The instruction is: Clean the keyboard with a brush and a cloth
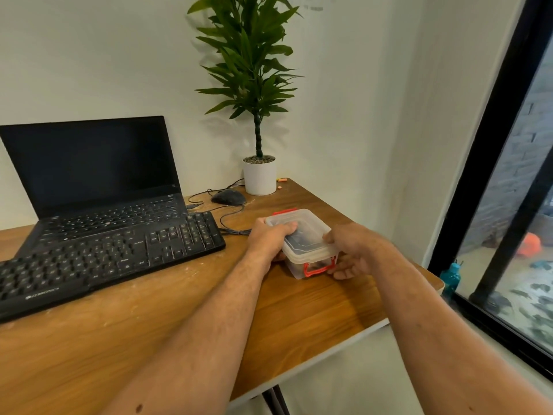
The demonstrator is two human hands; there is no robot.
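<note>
A black keyboard (98, 259) lies on the left of the wooden table (314, 307), dusted with pale specks. To its right stands a small clear plastic box (305, 232) with a lid and red clasps; dark contents show through it. My left hand (269, 238) grips the box's left side, thumb on the lid. My right hand (356, 250) holds the box's right end by the near red clasp (318, 269). No brush or cloth is plainly visible.
An open black laptop (95, 175) stands behind the keyboard. A black mouse (229, 196) with its cable and a potted plant (259, 175) are at the back. The table's right edge is near the box; a window and a teal bottle (452, 277) lie beyond.
</note>
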